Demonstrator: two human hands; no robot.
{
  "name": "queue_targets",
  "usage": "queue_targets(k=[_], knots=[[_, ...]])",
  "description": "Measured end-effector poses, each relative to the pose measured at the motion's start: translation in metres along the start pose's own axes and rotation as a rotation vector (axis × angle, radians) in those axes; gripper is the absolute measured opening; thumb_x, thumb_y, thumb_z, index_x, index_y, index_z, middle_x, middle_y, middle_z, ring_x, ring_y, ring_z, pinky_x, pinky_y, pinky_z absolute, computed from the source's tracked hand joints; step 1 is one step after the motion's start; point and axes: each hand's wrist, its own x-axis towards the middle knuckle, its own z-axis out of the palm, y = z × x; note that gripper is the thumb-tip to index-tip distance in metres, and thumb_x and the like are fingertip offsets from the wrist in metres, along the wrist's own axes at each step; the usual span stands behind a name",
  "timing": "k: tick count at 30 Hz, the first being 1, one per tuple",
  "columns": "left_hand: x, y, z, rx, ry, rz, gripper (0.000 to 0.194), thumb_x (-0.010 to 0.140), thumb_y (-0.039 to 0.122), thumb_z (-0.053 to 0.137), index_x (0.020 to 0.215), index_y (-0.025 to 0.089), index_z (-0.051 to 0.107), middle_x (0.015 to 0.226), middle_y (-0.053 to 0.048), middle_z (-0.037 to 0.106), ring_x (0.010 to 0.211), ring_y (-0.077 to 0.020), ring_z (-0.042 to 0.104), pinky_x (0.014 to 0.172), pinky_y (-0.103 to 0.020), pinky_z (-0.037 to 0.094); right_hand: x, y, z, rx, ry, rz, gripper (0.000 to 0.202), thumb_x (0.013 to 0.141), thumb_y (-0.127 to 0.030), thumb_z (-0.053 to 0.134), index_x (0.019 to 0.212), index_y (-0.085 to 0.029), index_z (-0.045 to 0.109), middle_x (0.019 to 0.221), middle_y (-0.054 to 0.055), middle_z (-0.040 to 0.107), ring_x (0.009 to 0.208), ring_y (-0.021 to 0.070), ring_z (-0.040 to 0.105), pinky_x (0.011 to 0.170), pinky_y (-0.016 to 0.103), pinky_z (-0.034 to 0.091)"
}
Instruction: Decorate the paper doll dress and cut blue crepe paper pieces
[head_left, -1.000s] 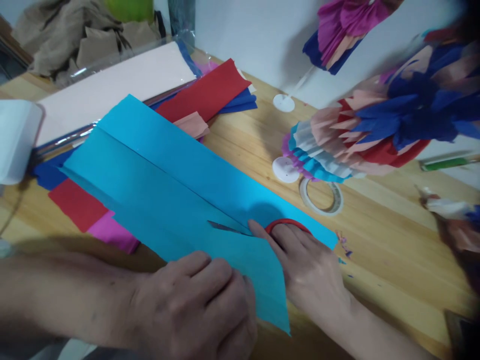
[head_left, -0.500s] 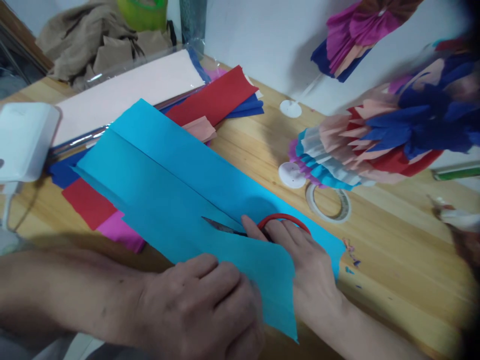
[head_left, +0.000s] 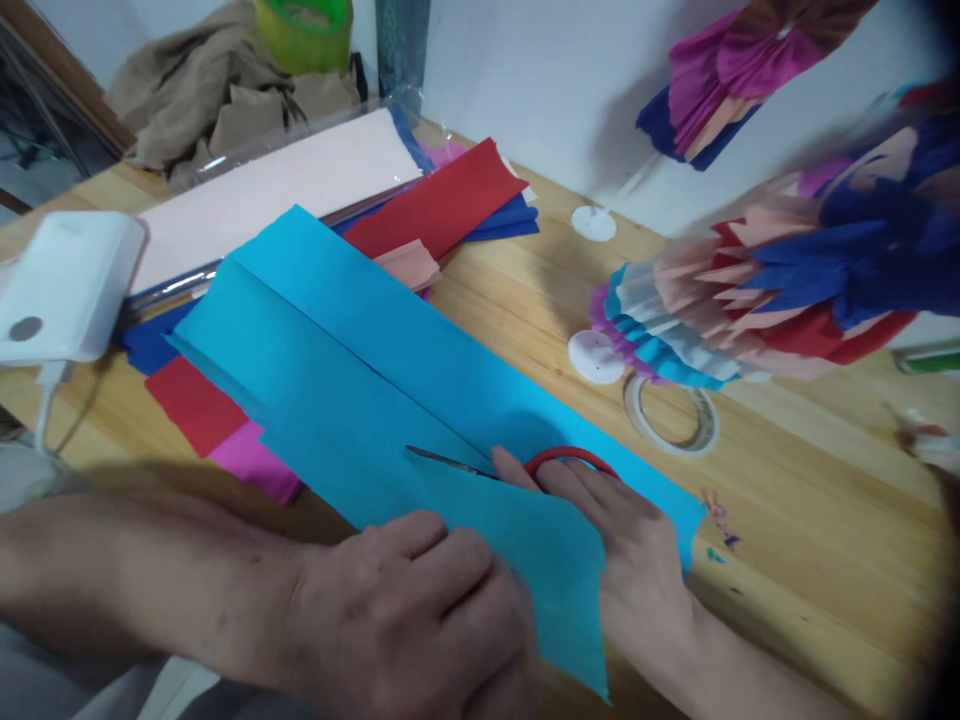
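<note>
Partly behind bright-blue paper [head_left: 420,345]: plastic sleeve [head_left: 176,282], pale-pink sheets [head_left: 281,185] inside.

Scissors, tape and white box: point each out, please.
Scissors [head_left: 571,453]: head view, red handle.
Tape [head_left: 707,420]: head view, ring's right side.
White box [head_left: 79,280]: head view, middle of its top.

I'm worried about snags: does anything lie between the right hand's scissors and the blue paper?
Nothing visible: the scissors in the right hand meet the blue paper, one blade showing over it, with no object on the paper ahead. The left hand is nearer the person, apart from that blade.
</note>
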Motion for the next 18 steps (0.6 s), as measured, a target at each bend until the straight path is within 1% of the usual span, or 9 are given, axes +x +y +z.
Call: queue_targets(k=[4,6,9,10,11,14,16,18], knots=[[0.004,-0.006,-0.001,0.008,-0.017,-0.003,0.025,0.09,0.012,0.047,0.074,0.014,0.067,0.07,0.0,0.066,0.062,-0.014,0.055,0.05,-0.033,0.041,0.0,0.002,0.002,-0.035,-0.002,-0.022,0.026,0.092,-0.012,0.044,0.112,-0.012,0.061,0.061,-0.001,0.055,0.058,0.0137,0.054,0.05,0.027,0.037],[0.006,-0.011,0.001,0.0,0.01,0.054,0.025,0.089,0.013,0.048,0.071,0.014,0.065,0.068,0.0,0.065,0.059,-0.0129,0.053,0.046,-0.032,0.039,0.0,0.003,0.004,-0.056,-0.036,-0.022,0.028,0.093,-0.014,0.042,0.115,-0.012,0.059,0.065,0.001,0.057,0.062,0.0156,0.055,0.053,0.027,0.039],[0.007,-0.017,0.004,-0.015,0.091,0.168,0.024,0.086,0.016,0.05,0.066,0.015,0.062,0.067,0.0,0.064,0.054,-0.0103,0.048,0.04,-0.03,0.031,-0.002,0.004,0.006,-0.08,-0.086,-0.002,0.029,0.094,-0.018,0.04,0.119,-0.014,0.055,0.069,0.002,0.058,0.066,0.0186,0.055,0.057,0.03,0.042],[0.007,-0.017,0.004,-0.016,0.094,0.173,0.023,0.086,0.015,0.05,0.066,0.015,0.062,0.067,0.0,0.064,0.053,-0.01,0.047,0.04,-0.03,0.031,-0.001,0.004,0.006,-0.088,-0.094,0.001,0.03,0.094,-0.02,0.039,0.12,-0.014,0.054,0.07,0.003,0.058,0.066,0.0193,0.055,0.057,0.031,0.042],[0.007,-0.017,0.004,-0.015,0.088,0.153,0.022,0.085,0.015,0.05,0.066,0.015,0.061,0.067,0.0,0.064,0.054,-0.0101,0.048,0.041,-0.03,0.032,-0.001,0.003,0.006,-0.097,-0.099,0.0,0.03,0.095,-0.021,0.038,0.12,-0.014,0.053,0.071,0.003,0.058,0.066,0.0197,0.055,0.057,0.031,0.041],[0.007,-0.014,0.001,-0.011,0.015,0.068,0.023,0.087,0.014,0.05,0.068,0.015,0.062,0.066,0.0,0.064,0.057,-0.0117,0.051,0.046,-0.031,0.036,0.003,0.001,0.005,-0.12,-0.105,-0.01,0.031,0.095,-0.021,0.034,0.119,-0.014,0.052,0.071,0.004,0.056,0.065,0.0208,0.053,0.055,0.032,0.039],[0.008,-0.012,-0.002,-0.031,-0.023,0.083,0.024,0.088,0.014,0.049,0.069,0.015,0.064,0.065,0.0,0.064,0.056,-0.0121,0.05,0.045,-0.031,0.036,0.006,-0.001,0.005,-0.126,-0.106,-0.018,0.031,0.095,-0.02,0.032,0.117,-0.013,0.053,0.071,0.005,0.054,0.064,0.0215,0.051,0.055,0.033,0.038],[0.008,-0.012,-0.004,-0.053,-0.034,0.1,0.024,0.088,0.014,0.049,0.069,0.014,0.065,0.063,0.0,0.063,0.054,-0.012,0.049,0.044,-0.031,0.034,0.006,-0.003,0.008,-0.132,-0.093,-0.021,0.032,0.094,-0.02,0.032,0.116,-0.013,0.054,0.07,0.005,0.052,0.063,0.0219,0.049,0.054,0.034,0.036]])
